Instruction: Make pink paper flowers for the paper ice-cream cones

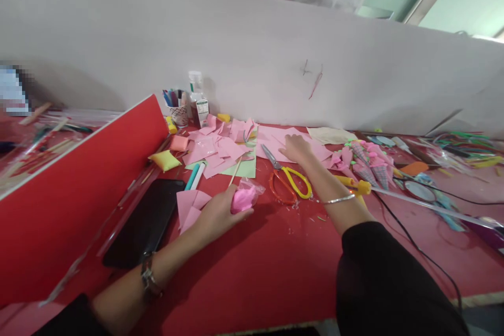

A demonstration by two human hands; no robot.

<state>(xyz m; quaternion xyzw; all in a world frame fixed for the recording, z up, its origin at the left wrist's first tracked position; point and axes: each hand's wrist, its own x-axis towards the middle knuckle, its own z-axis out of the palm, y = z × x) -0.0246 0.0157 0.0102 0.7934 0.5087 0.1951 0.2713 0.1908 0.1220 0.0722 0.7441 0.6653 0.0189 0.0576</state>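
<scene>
My left hand [220,211] is closed round a bright pink, soft-looking lump in a clear plastic wrapper [243,199], low over the red tabletop. A thin wooden stick [235,170] slants up just behind its fingers; I cannot tell if the hand touches it. Farther out, my right hand [298,148] reaches onto pink paper [271,136], fingers curled and pinching at it, the fingertips partly hidden. Scissors with one red and one yellow handle [291,181] lie between the hands, blades pointing away. Cut pink paper pieces [220,149] are heaped on green sheets to the left.
A black phone [147,220] lies left of my left hand, beside an upright red board [86,189]. A pen cup [179,113] and a bottle [199,105] stand at the back. Rightward are a yellow glue gun [356,185], its black cable, and small pink paper cones [370,163].
</scene>
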